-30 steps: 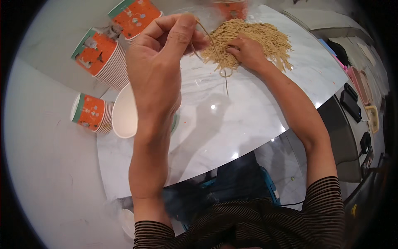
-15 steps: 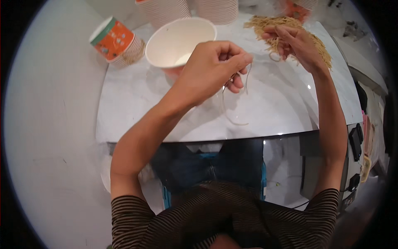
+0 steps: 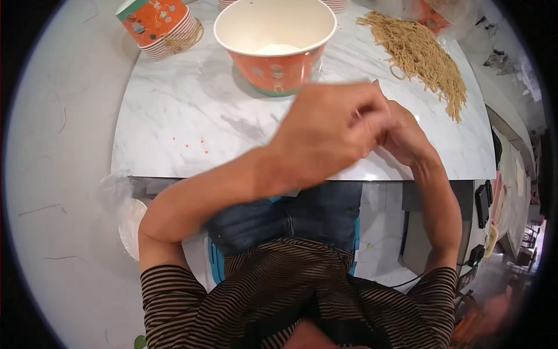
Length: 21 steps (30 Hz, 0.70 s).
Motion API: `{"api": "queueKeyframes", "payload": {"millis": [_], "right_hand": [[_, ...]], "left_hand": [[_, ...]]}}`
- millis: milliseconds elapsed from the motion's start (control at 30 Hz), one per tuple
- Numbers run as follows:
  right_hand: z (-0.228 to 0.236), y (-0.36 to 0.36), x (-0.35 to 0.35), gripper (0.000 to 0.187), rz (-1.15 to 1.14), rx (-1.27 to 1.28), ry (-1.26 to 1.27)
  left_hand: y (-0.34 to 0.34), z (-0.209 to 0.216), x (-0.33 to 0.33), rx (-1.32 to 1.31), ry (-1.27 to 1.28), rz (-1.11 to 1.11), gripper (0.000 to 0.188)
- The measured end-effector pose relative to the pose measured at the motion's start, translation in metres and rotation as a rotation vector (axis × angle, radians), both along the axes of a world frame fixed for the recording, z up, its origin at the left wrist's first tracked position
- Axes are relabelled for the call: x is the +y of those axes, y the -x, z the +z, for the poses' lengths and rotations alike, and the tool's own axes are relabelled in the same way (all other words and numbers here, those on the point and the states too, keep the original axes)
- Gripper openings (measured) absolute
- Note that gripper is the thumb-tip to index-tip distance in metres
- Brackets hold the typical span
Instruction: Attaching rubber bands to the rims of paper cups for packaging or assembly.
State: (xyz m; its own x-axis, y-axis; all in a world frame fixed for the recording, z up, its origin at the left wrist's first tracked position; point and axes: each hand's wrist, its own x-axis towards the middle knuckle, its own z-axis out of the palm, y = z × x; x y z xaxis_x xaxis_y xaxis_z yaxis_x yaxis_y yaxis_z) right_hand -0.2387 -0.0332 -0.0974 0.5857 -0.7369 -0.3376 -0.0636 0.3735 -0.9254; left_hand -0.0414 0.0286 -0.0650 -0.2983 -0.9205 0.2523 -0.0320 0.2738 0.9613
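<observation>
My left hand (image 3: 334,125) is in front of me above the table's near edge, smeared by motion, with its fingers curled in and the thumb against them. What it holds, if anything, does not show. My right hand (image 3: 410,134) meets it from the right; most of its fingers are hidden behind the left hand. Beyond my hands stands a large orange paper bucket (image 3: 276,70) with a white inside and a green base. To the far right lies a heap of thin tan bands or strings (image 3: 421,52), with a small loop (image 3: 397,72) at its near side.
A nested stack of orange and green paper buckets (image 3: 160,26), with tan bands around it, lies tilted at the far left. Tiny orange bits (image 3: 202,141) dot the marble-patterned table (image 3: 157,116). Wrapped orange cups (image 3: 436,17) stand at the back right. A clear plastic bag (image 3: 116,195) hangs near the left edge.
My right hand has come back from the tan heap to my left hand. The left hand has moved right and nearer; the strand hanging from it no longer shows. The view has tilted down.
</observation>
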Motion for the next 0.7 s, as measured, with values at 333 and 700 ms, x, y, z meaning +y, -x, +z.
{"api": "queueKeyframes", "payload": {"millis": [333, 700], "right_hand": [[0.012, -0.005, -0.027, 0.028, 0.061, -0.223, 0.048], [-0.003, 0.018, -0.036, 0.030, -0.236, 0.385, 0.549]], "left_hand": [[0.004, -0.051, 0.027, -0.373, 0.473, 0.100, 0.010], [-0.007, -0.070, 0.032, -0.471, 0.397, 0.055, 0.007]]}}
